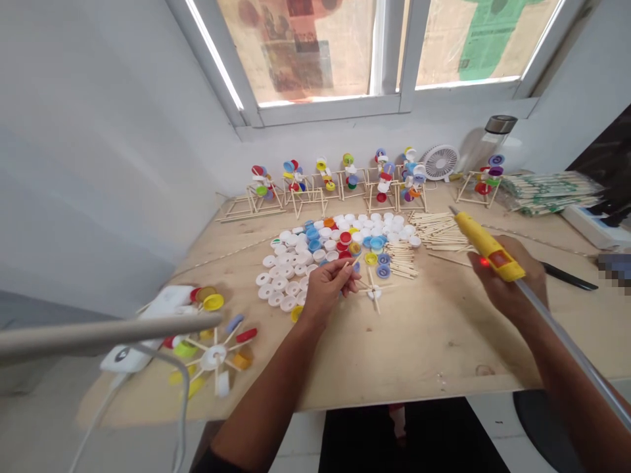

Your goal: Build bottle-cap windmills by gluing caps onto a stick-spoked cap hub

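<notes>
The left hand (328,289) is pinching a wooden stick (351,264) between thumb and fingertips, just above the near edge of the bottle-cap pile (335,243), keeping the grip short for steadiness. The right hand (507,282) is curling around a yellow glue gun (488,255) right of the pile, holding its nozzle raised clear of the tabletop (444,355), while a stick-and-cap hub (373,292) is lying just beside the pile.

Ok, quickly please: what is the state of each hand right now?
Left hand: closed, pinching a thin wooden stick.
Right hand: closed, holding a yellow hot-glue pen.
</notes>
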`<state>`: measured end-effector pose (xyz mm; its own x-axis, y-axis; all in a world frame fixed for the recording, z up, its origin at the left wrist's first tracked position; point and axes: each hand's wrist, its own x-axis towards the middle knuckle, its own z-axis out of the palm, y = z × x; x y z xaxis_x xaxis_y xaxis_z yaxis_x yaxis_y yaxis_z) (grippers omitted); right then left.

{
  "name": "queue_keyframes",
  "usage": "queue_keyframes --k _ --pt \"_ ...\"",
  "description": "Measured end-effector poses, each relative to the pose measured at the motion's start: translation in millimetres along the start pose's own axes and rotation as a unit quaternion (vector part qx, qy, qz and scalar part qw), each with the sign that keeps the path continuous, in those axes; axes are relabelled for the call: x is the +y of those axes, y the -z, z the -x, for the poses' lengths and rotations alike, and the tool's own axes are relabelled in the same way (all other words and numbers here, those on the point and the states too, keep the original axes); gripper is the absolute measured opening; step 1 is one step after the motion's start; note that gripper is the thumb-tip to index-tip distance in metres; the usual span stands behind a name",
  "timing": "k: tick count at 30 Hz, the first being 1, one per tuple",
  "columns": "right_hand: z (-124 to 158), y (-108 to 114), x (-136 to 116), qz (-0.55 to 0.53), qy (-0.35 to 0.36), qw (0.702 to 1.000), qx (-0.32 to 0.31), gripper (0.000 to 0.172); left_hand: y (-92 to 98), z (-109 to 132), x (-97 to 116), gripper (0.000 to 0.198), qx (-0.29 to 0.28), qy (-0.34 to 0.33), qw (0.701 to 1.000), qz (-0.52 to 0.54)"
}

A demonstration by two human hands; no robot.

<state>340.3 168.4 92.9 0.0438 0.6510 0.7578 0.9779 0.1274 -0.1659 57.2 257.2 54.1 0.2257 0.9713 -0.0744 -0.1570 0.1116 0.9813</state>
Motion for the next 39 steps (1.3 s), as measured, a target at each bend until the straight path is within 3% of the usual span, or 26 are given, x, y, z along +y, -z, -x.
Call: queue_keyframes --k 8,18,27,39 --pt "48 29 79 0.168 -0.054 0.981 -0.085 0.027 -3.3 4 -2 0.029 -0.008 -0.037 0.998 -0.058" --pt "72 41 147 0.173 0.045 0.968 -0.176 0.023 -3.8 14 4 0.028 0.003 -0.051 0.994 -0.097" --pt "73 47 155 0.146 0.006 0.955 -0.258 0.025 0.0 44 -12 0.022 0.037 -0.058 0.985 -0.157" --pt "79 48 186 0.148 0.039 0.940 -0.304 0.058 2.0 53 -22 0.019 0.053 -0.134 0.929 -0.342"
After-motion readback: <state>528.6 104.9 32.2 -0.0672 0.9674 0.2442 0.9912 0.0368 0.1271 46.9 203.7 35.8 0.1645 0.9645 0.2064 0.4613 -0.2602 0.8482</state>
